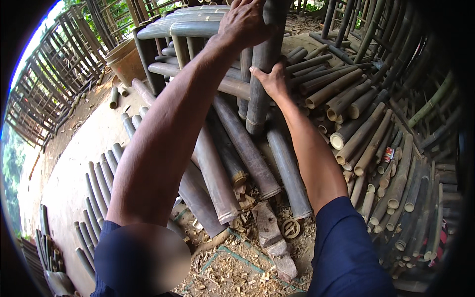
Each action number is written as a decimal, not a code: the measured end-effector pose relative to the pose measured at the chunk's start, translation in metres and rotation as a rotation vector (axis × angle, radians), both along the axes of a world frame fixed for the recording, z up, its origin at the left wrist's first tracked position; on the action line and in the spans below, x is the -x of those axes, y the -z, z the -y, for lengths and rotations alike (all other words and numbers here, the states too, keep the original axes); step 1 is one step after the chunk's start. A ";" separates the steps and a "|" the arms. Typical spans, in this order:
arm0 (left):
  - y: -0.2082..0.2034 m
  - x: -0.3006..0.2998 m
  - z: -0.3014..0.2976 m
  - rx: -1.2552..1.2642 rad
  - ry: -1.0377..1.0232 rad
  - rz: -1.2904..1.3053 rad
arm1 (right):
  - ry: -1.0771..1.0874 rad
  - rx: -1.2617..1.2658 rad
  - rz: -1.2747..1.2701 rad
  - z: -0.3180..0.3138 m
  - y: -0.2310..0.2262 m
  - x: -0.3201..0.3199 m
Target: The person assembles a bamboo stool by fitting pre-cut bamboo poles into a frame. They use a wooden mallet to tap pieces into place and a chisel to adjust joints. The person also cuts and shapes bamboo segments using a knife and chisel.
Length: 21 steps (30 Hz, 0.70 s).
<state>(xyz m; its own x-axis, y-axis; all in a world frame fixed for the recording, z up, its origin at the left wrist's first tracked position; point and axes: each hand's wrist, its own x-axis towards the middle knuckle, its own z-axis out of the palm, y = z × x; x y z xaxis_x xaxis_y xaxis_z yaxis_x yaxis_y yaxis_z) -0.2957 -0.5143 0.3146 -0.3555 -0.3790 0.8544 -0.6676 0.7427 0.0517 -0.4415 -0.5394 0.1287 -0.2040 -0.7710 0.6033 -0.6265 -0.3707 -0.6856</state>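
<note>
Brown bucket at 10 o'clock, lattice fence beyond. Bamboo pile at 3 o'clock, red-and-white wrapper within. Slim tubes in row at 8 o'clock. Notched wood block at 5 o'clock, round piece beside. Pale chips at 6 o'clock.

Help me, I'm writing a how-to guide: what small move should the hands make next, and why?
Perhaps press the right hand firmly on the thick post to steady the bamboo frame: that hand touches the post's side, the left hand is higher up, and bamboo poles crowd the post's lower end.
</note>
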 end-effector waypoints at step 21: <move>-0.036 0.056 0.014 -0.100 -0.283 0.027 | -0.319 -1.093 -0.425 -0.208 0.163 0.022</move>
<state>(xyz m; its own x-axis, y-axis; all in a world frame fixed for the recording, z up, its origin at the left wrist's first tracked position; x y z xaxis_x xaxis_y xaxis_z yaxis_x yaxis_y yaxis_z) -0.3514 -0.5287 0.3502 -0.2457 -0.5479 0.7997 -0.8496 0.5189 0.0945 -0.4630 -0.3313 -0.0341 0.1435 -0.8942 -0.4240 -0.8634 0.0962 -0.4952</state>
